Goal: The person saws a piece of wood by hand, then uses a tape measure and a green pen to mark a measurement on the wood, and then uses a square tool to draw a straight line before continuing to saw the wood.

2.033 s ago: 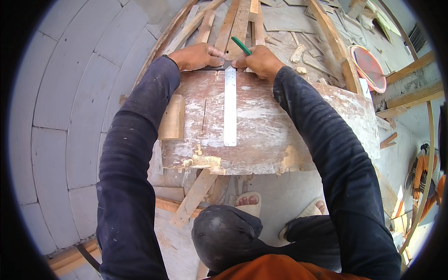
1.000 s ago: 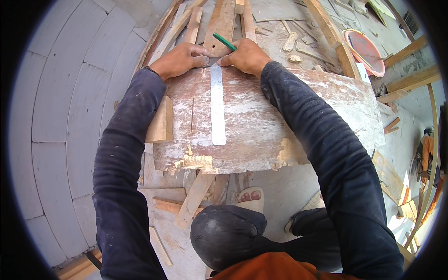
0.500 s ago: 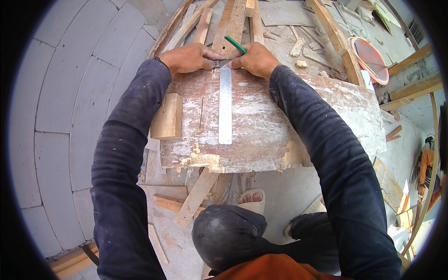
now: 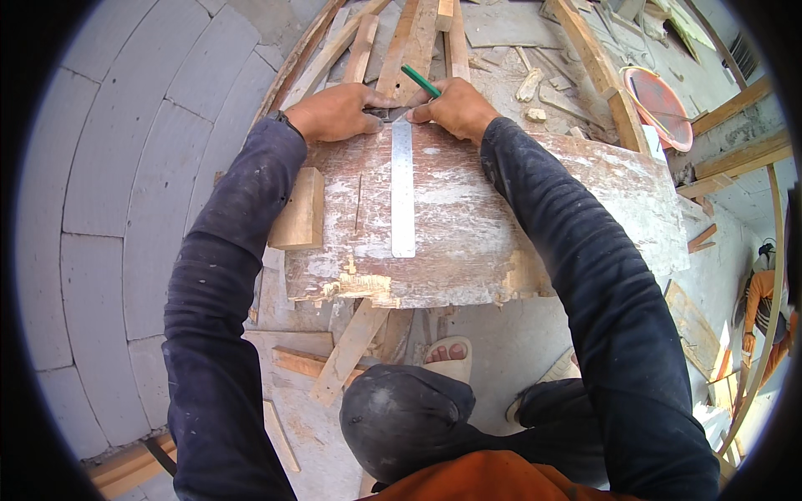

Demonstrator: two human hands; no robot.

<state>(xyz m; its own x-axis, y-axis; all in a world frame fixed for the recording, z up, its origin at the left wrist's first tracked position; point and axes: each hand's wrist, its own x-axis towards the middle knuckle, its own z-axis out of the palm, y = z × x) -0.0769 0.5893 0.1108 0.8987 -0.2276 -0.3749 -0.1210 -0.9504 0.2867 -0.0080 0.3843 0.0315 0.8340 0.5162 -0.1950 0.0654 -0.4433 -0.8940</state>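
Observation:
A weathered board (image 4: 476,209), with flaking red-brown and white paint, lies in front of me. Across it runs the silvery blade of a square (image 4: 403,196), its dark head at the board's far edge. My left hand (image 4: 334,113) is closed at that head, thumb and fingers pinching it against the edge. On the other side of the head, my right hand (image 4: 459,110) grips a green pencil (image 4: 421,81) whose upper end points up and left. The pencil's tip is hidden by the fingers. A short wood block (image 4: 299,210) sits on the board's left side, beside my left forearm.
Grey block wall (image 4: 109,192) rises along the left. Long timbers (image 4: 409,50) reach away beyond the board, among scraps. A reddish basket (image 4: 660,108) stands at the far right. Offcuts (image 4: 351,351) lie near my feet. Another person in orange (image 4: 762,305) is at the right edge.
My left hand has shifted slightly at the square's head, its wrist a little lower and to the left. The right hand, pencil and square hold nearly the same place.

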